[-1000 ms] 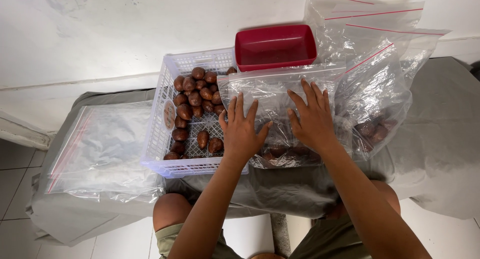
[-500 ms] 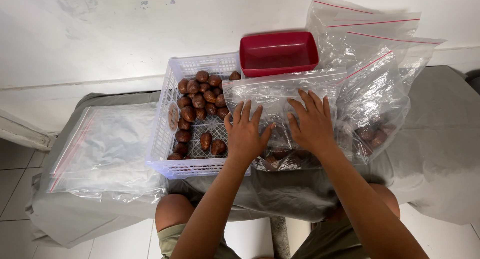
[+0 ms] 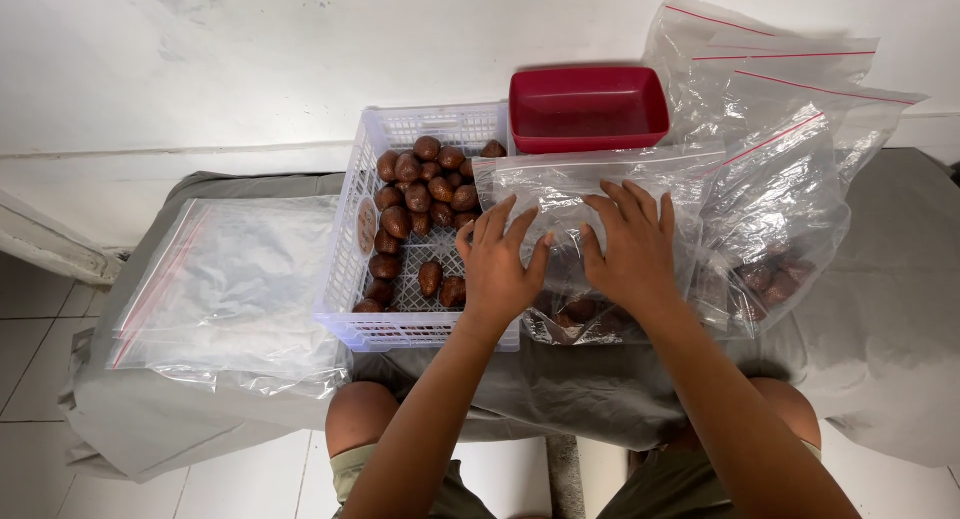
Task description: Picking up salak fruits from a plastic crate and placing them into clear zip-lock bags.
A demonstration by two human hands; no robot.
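A clear zip bag (image 3: 560, 184) with a few brown scaly fruits in its bottom lies across the right side of a white plastic basket (image 3: 365, 184). My left hand (image 3: 500, 264) presses flat on the bag, fingers spread, at the basket's near right corner. My right hand (image 3: 632, 247) lies flat on the same bag just to the right. Several loose brown fruits (image 3: 415, 204) fill the basket's far half.
A red plastic tray (image 3: 588, 107) stands behind the basket. More filled clear bags (image 3: 790, 194) are piled at the right. A stack of flat empty zip bags (image 3: 225, 279) lies at the left on the grey cloth (image 3: 900, 309). A white wall is behind.
Both hands have slid slightly toward me over the bag, flattening it. The camera view has shifted a little; the basket and bags stay put.
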